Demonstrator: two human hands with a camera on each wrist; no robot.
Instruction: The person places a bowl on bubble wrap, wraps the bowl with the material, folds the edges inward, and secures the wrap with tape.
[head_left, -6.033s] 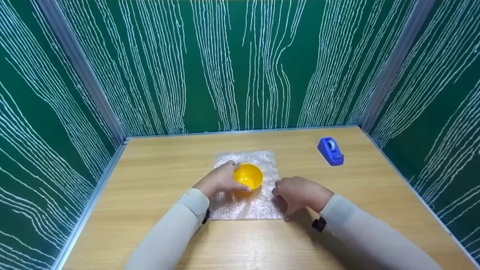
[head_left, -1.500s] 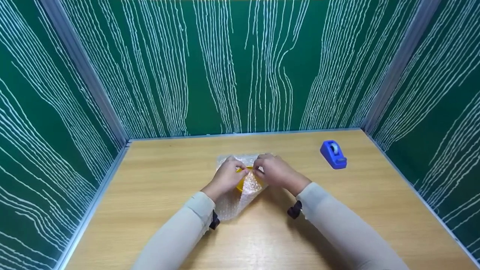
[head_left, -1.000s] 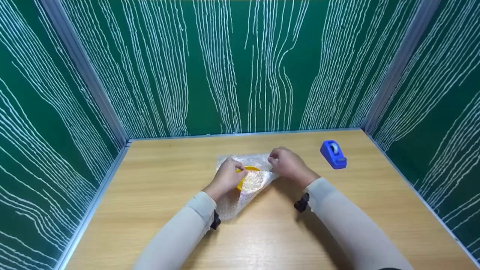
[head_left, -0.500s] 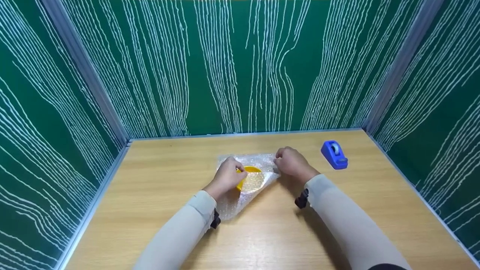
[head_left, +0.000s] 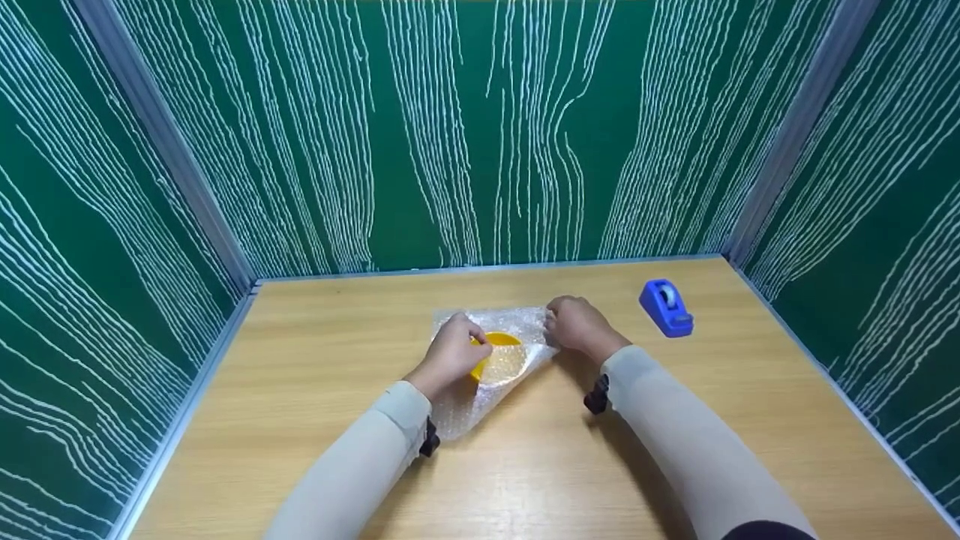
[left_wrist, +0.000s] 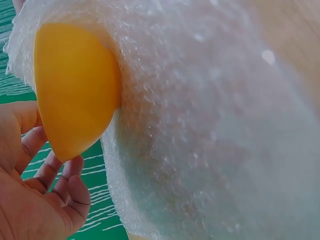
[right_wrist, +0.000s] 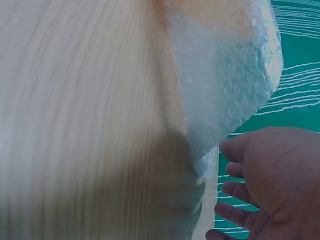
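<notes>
A yellow bowl [head_left: 504, 339] sits on a sheet of bubble wrap [head_left: 459, 412], its near right corner folded up over the bowl. My left hand [head_left: 450, 354] is at the bowl's left rim and pinches the folded corner there with thumb and forefinger. In the left wrist view, fingers [left_wrist: 46, 172] curve behind the rim of the bowl [left_wrist: 75, 90]. My right hand [head_left: 579, 327] is at the sheet's far right corner. The right wrist view shows its fingers [right_wrist: 237, 215] loosely bent and apart, the thumb tip right at the edge of the bubble wrap [right_wrist: 220, 85].
A blue tape dispenser [head_left: 666, 308] stands on the wooden table [head_left: 315, 337], to the right of and beyond the right hand. Green panels [head_left: 420, 150] with white wavy lines close in the table at the back and on both sides.
Earlier the sheet lay flat with the left hand on the bowl. Its near right corner was then folded over the bowl. The right hand moved off to the far right corner; the left stayed.
</notes>
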